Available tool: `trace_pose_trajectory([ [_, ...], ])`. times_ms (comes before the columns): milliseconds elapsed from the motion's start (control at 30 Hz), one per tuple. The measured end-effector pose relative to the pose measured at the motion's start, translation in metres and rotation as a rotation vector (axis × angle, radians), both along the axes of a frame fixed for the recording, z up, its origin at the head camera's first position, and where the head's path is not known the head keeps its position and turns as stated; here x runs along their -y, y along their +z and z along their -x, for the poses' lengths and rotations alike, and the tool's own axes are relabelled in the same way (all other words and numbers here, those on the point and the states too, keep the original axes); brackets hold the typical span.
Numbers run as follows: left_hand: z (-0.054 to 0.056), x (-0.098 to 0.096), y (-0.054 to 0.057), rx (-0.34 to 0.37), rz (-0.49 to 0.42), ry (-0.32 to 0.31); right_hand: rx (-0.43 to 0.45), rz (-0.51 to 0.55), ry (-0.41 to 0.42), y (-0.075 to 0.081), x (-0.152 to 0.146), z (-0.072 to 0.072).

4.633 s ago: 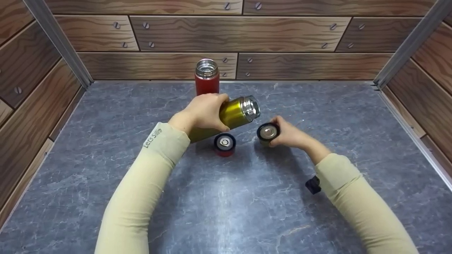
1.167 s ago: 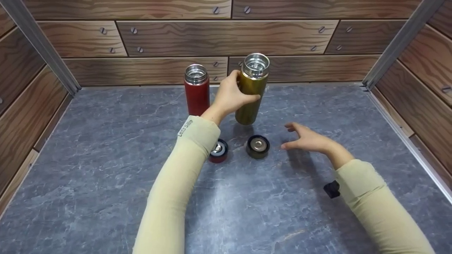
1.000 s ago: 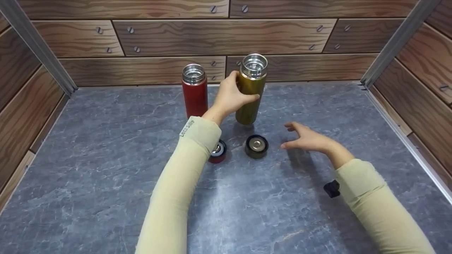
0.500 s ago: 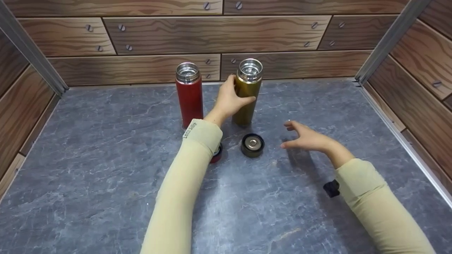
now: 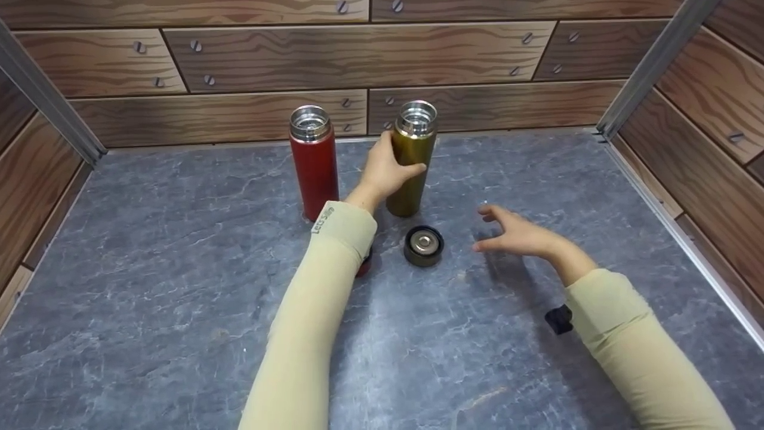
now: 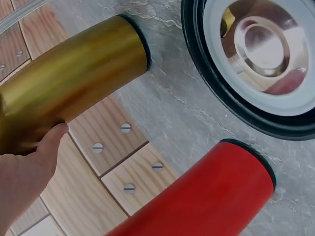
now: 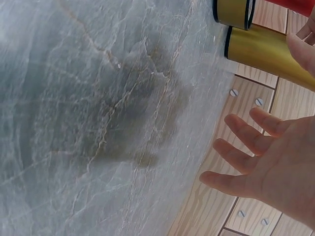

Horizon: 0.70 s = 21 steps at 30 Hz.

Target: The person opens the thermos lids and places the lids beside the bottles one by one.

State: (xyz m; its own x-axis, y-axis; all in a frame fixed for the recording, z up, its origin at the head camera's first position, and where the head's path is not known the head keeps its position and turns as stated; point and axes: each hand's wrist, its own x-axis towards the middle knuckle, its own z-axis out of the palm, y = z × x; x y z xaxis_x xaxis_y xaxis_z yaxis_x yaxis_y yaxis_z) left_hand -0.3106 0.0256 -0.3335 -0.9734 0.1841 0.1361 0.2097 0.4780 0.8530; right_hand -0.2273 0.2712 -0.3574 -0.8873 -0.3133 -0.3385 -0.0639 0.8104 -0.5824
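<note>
In the head view my left hand (image 5: 382, 170) grips the upper body of a gold thermos flask (image 5: 412, 158), its fingers around the far side and its thumb in front. The flask stands upright on the table, its steel mouth uncovered. Left of it stands a red thermos flask (image 5: 315, 170), also uncapped. A dark gold lid (image 5: 424, 246) lies inside-up in front of the gold flask. The red lid (image 5: 363, 267) is mostly hidden by my left sleeve; its inside fills a corner of the left wrist view. My right hand (image 5: 516, 233) hovers right of the gold lid, holding nothing, fingers spread.
A grey marbled table (image 5: 179, 286) lies beneath everything. Wood-patterned panels (image 5: 262, 116) close off the back and sides, with metal rails (image 5: 641, 68) at the corners. A small black object (image 5: 559, 319) shows beside my right sleeve.
The gold flask, tilted in my left hand earlier, has come upright and down onto the table. My right hand has let go of the gold lid, now on the table, and moved right.
</note>
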Motion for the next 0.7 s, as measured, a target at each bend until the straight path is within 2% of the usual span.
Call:
trace_pose_trajectory([
  [233, -0.001, 0.001, 0.002, -0.009, 0.020, 0.016, -0.004, -0.005, -0.003, 0.002, 0.001, 0.001],
  [367, -0.004, 0.002, 0.000, -0.007, 0.068, 0.004, 0.011, -0.003, 0.005, 0.002, 0.003, 0.001],
  [700, -0.014, 0.015, -0.013, 0.019, 0.198, -0.040, -0.018, -0.006, 0.007, 0.003, 0.007, -0.002],
])
